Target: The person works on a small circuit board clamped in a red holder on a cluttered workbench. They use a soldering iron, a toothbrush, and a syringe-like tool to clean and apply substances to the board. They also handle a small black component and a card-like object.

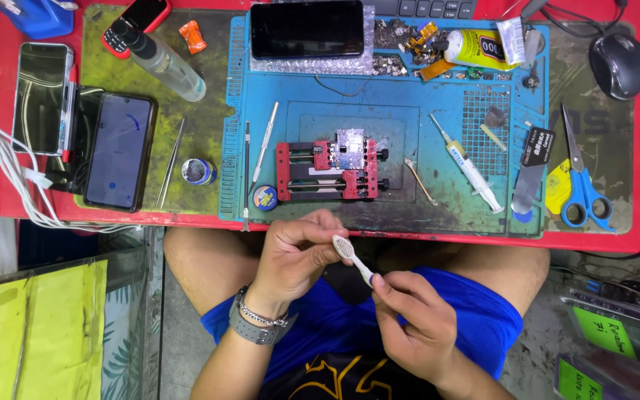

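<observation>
A white toothbrush (352,258) is held below the table's front edge, above my lap. My right hand (412,322) grips its handle end. My left hand (295,255) pinches the bristle head between thumb and fingers. Just above the hands, on the blue work mat (453,204), stands a red clamp fixture (327,171) with a small silver circuit board (350,150) fixed in it.
On the mat lie a black phone (307,29), a syringe (468,164), a glue tube (477,49), tweezers (264,143) and a small round tin (264,198). Blue scissors (579,185) and a mouse (620,65) sit to the right. Two phones (120,150), a spray bottle (163,63) and white cables (1,155) occupy the left.
</observation>
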